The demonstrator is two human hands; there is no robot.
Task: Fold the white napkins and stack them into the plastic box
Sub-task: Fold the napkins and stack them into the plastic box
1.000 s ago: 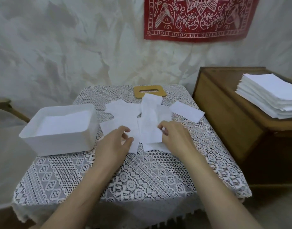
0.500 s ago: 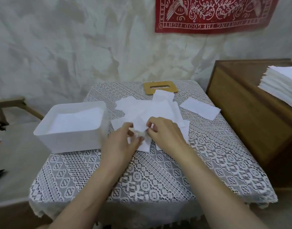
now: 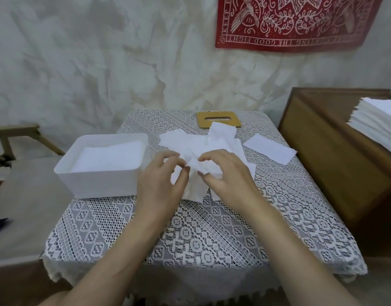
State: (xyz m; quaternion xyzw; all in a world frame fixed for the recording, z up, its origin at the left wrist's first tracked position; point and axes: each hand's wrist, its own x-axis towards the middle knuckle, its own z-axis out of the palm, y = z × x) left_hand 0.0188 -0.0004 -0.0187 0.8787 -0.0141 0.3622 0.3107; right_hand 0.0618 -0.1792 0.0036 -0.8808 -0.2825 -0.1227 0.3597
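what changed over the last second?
The hands drew together: left hand and right hand now pinch one napkin, bunching it upward where it lay flat before. Plastic box, wooden lid and side stack stayed put.

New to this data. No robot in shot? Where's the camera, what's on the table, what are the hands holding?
No machine here: a person works bare-handed. One view only: a wide-angle camera on the person's head, looking forward and down, so both forearms enter from below. The left hand and right hand pinch one crumpled white napkin, over a loose pile of napkins on the lace-covered table. Left of them stands the white plastic box, with napkins inside. A single flat napkin lies to the right, a tan slotted board at the far edge. A tall napkin stack sits on the wooden cabinet beside the table.
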